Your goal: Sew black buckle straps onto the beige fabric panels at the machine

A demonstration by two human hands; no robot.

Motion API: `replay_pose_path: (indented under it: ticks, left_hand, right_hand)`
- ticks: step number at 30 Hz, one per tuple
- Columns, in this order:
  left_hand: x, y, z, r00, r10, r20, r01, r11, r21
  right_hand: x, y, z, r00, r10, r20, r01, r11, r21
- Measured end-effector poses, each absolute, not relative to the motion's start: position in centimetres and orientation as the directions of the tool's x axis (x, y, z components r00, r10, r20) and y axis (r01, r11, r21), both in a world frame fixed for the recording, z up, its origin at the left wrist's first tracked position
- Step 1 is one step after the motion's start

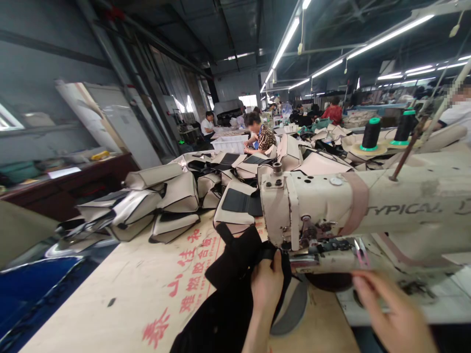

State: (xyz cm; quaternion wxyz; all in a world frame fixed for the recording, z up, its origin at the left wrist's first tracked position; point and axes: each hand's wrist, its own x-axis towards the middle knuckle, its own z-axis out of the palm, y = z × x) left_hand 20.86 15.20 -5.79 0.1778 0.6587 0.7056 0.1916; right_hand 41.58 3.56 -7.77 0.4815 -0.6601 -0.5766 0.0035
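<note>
My left hand [267, 287] is closed on a piece of black fabric [235, 279], pinching it between thumb and fingers just under the head of a beige sewing machine [364, 206]. The fabric trails down toward the bottom edge over the plywood table [147, 289]. My right hand [390, 314] hovers at the lower right below the machine's arm, blurred by motion, fingers stretched forward with nothing visible in them. A grey curved piece [294, 309] lies beside my left hand under the machine.
Several beige and black sewn covers [165, 201] are piled across the table's far side. Two black thread cones [371, 133] stand behind the machine. Other people [259, 135] work at tables farther back. A dark wooden counter [62, 186] runs along the left wall.
</note>
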Motion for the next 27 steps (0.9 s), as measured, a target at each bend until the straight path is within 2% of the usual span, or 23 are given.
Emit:
replay_pose_path:
  ticks: [1,3,10,13,16,21,24,27]
  left_hand:
    - [20.8,15.2,-5.8,-0.067,0.998,0.000,0.859,0.057,0.508]
    - [20.8,15.2,-5.8,-0.063,0.998,-0.005,0.852,0.056,0.520]
    - [20.8,15.3,-5.7,-0.047,0.999,-0.019,0.843,0.049,0.535]
    - [20.9,15.3,-5.6,-0.053,0.998,-0.022,0.849,0.056,0.525]
    - [20.9,15.4,-5.5,-0.046,0.999,-0.006,0.873,0.043,0.486]
    - [20.9,15.8,-5.6,-0.010,1.000,-0.007,0.900,0.012,0.435]
    - [20.9,16.4,-5.5,-0.005,1.000,-0.012,0.922,0.009,0.387]
    - [21.0,17.0,-5.3,0.025,0.999,-0.026,0.932,-0.014,0.361]
  right_hand:
    - [38.6,5.1,-7.9,0.228,0.845,0.484,0.756,0.160,-0.635]
    - [33.8,8.0,-8.2,0.146,0.914,0.378,0.753,0.145,-0.641]
    - [29.9,12.2,-9.0,0.255,0.939,0.230,0.629,0.019,-0.777]
    - [29.6,12.2,-9.5,0.332,0.932,0.148,0.466,-0.025,-0.885]
    - [28.4,12.3,-10.3,0.427,0.904,0.012,0.217,-0.090,-0.972]
    - [26.3,13.0,-11.0,0.475,0.848,-0.235,-0.211,-0.150,-0.966]
    - [26.2,13.1,-11.0,0.469,0.838,-0.279,-0.332,-0.126,-0.935]
    - [27.0,12.6,-10.8,0.429,0.865,-0.260,-0.354,-0.104,-0.929]
